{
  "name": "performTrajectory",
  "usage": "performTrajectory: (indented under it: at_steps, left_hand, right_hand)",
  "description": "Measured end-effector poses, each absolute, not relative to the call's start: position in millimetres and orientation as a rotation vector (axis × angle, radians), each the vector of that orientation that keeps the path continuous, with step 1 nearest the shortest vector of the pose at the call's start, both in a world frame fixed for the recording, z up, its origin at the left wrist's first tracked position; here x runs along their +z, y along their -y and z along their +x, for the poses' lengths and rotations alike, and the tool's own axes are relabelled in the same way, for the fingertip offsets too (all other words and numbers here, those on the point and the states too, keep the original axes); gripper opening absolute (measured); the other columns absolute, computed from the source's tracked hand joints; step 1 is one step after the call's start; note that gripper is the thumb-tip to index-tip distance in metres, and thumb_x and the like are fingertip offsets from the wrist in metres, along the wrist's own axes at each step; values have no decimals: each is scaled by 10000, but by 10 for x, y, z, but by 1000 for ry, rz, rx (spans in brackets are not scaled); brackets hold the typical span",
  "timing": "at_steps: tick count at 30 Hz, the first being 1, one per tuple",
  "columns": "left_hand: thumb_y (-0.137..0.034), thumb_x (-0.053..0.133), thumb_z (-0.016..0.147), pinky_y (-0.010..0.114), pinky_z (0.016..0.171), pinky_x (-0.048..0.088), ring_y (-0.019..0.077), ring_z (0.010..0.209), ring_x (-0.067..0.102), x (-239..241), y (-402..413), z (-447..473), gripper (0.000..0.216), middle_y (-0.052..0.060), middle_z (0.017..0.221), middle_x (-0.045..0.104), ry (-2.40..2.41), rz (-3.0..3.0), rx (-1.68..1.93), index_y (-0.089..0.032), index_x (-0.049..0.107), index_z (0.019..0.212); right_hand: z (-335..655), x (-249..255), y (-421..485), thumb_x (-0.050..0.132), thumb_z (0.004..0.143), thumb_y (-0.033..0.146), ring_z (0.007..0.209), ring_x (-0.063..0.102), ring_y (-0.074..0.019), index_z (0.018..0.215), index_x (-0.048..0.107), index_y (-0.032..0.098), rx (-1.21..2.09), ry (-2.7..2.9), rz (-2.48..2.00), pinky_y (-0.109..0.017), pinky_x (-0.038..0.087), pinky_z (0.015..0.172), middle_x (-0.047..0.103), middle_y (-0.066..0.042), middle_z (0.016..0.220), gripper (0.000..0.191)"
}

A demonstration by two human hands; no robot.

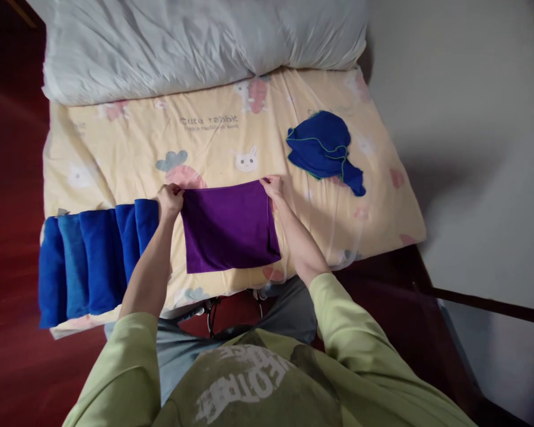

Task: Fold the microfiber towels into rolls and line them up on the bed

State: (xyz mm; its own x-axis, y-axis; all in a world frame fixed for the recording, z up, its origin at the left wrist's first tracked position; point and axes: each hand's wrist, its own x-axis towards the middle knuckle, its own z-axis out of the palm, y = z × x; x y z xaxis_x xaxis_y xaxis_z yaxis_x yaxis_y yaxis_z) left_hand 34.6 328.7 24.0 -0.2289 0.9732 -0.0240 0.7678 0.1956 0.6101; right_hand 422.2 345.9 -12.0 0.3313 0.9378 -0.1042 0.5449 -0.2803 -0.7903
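Note:
A purple cloth (229, 228) lies spread as a rectangle at the near side of the bed. Its far left corner is pinched in my left hand (171, 200), and its far right corner in my right hand (273, 188). The far edge runs nearly straight between both hands, while the right side shows a loose fold. Just left of my left hand, several folded blue cloths (100, 255) lie side by side, partly hidden by my forearm. Beyond my right hand rests a crumpled blue cloth (320, 142) with green edging.
The bed has a yellow rabbit-print sheet (133, 148). A thick white quilt (196, 44) is bunched along its far side. A pale wall (480, 148) stands on the right, and dark red floor (9, 237) shows on the left.

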Motion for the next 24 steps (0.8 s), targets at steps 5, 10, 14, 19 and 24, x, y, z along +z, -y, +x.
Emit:
performTrajectory:
  at_steps: [5, 10, 14, 19, 24]
  left_hand:
    - [-225, 504, 928, 551, 1143, 398, 368, 1359, 497, 277, -2880, 523, 368, 182, 1412, 575, -2046, 1928, 705, -178, 661, 1257]
    - [-241, 386, 989, 551, 1280, 203, 308, 1563, 280, 356, -2617, 596, 506, 116, 1645, 409, -1731, 2228, 499, -197, 561, 1462]
    - [-442, 360, 1020, 540, 1279, 222, 356, 1599, 180, 293, -2649, 586, 664, 180, 1710, 258, -1731, 2197, 199, -89, 426, 1579]
    - [-612, 359, 999, 592, 1256, 239, 437, 1596, 111, 270, -2768, 608, 851, 226, 1720, 179, -1807, 2152, -64, -44, 303, 1631]
    - [-650, 351, 996, 629, 1239, 244, 446, 1589, 138, 294, -2814, 622, 875, 247, 1711, 189, -1810, 2160, -176, -53, 298, 1633]
  right_hand:
    - [4050, 16, -3186, 644, 927, 172, 1109, 642, -260, 1103, 718, 130, 541, 1453, -1959, -406, 478, 1077, 687, -138, 1137, 196]
    - [4130, 369, -2017, 566, 1008, 306, 1015, 656, -245, 1000, 719, 190, 526, 1643, -1807, -386, 513, 1023, 695, -90, 990, 191]
    - [4399, 410, -982, 688, 926, 393, 746, 698, -214, 936, 750, 193, 974, 1619, -1828, -360, 580, 795, 763, -72, 886, 210]
    - [4564, 216, -586, 811, 798, 532, 897, 744, -263, 911, 776, 193, 1284, 1461, -1682, -375, 615, 794, 773, -122, 997, 359]
    - [4706, 134, -582, 826, 743, 607, 889, 717, -232, 773, 750, 186, 1344, 1427, -1558, -354, 603, 760, 726, -129, 1075, 429]
